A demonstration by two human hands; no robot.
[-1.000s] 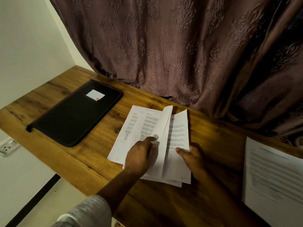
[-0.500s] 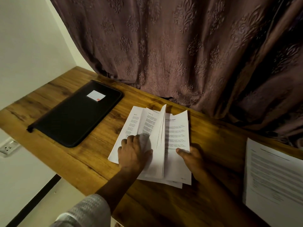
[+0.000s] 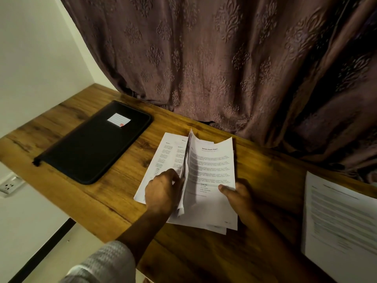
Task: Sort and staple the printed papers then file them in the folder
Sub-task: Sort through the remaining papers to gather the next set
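The printed papers (image 3: 212,166) lie mid-desk, opened like a book, presumably so each heading can be read for sorting. The left hand (image 3: 163,193) curls its fingers (image 3: 173,176) against a sheaf stood on edge, parting left pile from right. The right hand (image 3: 238,199) pinches the top page's lower edge, thumb above, to steady it. The black folder (image 3: 95,144) lies closed on the desk (image 3: 122,180), well apart, likely waiting for filing. I see no stapler.

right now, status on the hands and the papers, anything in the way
Left hand holds sheets up on edge, right hand pinches the paper stack at its right edge. Folder closed, apart to the left. Nothing lies between them.
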